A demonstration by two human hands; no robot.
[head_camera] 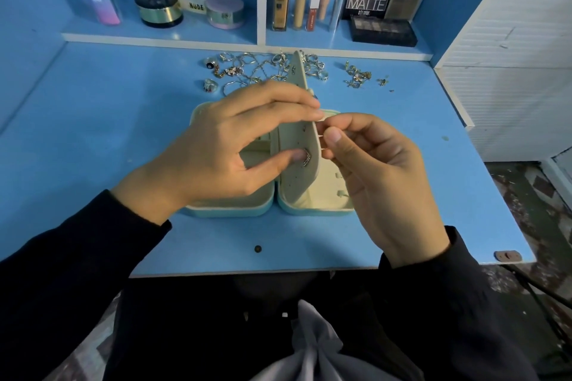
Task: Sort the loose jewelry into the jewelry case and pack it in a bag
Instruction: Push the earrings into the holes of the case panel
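Left hand [223,145] grips the upright earring panel [299,77]; right hand [380,176] pinches at its right face (what it holds is hidden).

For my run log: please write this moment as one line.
left hand: holds earring panel upright | right hand: pinches small piece at panel | loose jewelry: on table | grey bag: on lap

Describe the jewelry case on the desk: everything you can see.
The jewelry case lies open on the blue desk, both halves flat, pale blue outside, cream lined. A cream panel dotted with holes stands up from the hinge. The left hand grips it, thumb beside a silver piece; the right hand pinches its edge.
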